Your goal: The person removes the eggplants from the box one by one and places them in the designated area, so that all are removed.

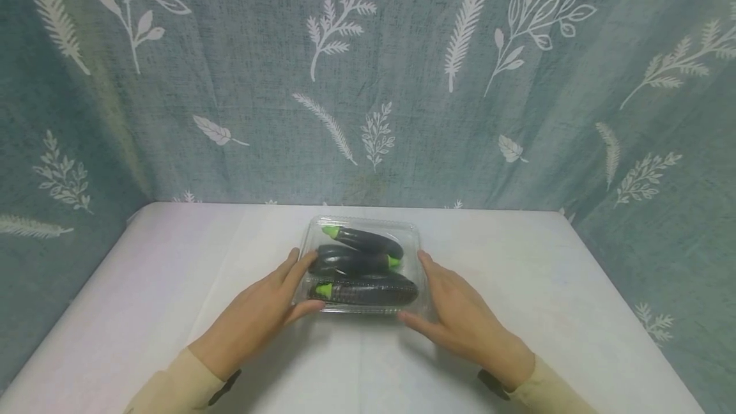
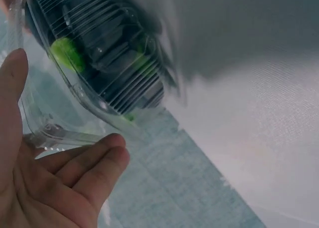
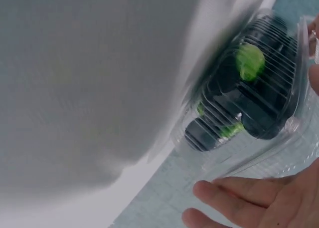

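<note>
A clear plastic container (image 1: 361, 219) sits near the middle of the white table with several dark eggplants (image 1: 359, 292) in it. Their green stem ends point in differing directions. At its left side my left hand (image 1: 267, 305) holds the container, thumb along the front rim and fingers by the side wall. My right hand (image 1: 460, 312) holds the opposite side, its thumb at the front corner. In the left wrist view the thumb and fingers (image 2: 94, 175) span a corner of the rim. Extended fingers (image 3: 239, 198) lie by the rim in the right wrist view.
A white cloth covers the table (image 1: 172, 260). Behind and beside it hangs a grey-green curtain (image 1: 259, 82) with white leaf patterns. The table's back edge runs a short way beyond the container. Light sleeves (image 1: 172, 382) cover both forearms.
</note>
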The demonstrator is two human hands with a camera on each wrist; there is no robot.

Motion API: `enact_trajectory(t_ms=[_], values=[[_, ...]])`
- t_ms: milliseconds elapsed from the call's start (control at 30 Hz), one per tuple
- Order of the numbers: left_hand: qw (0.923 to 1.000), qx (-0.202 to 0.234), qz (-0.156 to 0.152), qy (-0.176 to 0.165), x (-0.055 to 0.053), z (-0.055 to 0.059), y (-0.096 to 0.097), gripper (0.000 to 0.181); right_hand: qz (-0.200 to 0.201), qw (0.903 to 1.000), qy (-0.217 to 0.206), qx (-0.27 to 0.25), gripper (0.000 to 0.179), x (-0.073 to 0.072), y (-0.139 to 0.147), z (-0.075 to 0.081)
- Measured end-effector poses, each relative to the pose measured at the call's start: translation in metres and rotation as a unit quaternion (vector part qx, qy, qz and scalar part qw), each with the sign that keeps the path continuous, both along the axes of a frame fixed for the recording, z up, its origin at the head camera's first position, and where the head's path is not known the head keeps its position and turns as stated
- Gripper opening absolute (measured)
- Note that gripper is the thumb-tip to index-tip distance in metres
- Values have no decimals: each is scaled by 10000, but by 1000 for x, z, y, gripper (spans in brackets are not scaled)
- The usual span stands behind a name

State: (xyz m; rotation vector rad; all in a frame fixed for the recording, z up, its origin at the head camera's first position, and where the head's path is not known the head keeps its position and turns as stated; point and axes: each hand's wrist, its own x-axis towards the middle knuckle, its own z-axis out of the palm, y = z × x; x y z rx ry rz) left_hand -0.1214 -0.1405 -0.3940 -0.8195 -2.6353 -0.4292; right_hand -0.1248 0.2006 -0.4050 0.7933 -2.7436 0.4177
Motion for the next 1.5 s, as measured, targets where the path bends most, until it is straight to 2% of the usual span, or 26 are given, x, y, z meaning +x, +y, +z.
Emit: enact_trajectory(t_ms=[200,400,667,867,1167,1333,1500], values=[[9997,92,-110,188,-1,-1,1,81,-230,9989,283,310,105,-2,-5,1],[9990,234,-294,234,0,-2,0,86,-170,9979,510,372,103,-1,-5,2],[9991,53,-138,399,0,5,4,77,-168,9973,598,386,102,-2,-4,0],[9983,10,-155,561,0,10,5,73,-59,9958,804,440,100,-5,-2,-3],[9984,174,-200,494,-2,7,1,71,415,9876,1364,656,87,-5,-6,-1],[9988,340,-181,311,0,2,-5,70,590,9766,1669,1224,76,0,-7,3],[9983,363,-155,427,-1,-3,-7,71,621,9707,1842,1415,71,1,-6,6]])
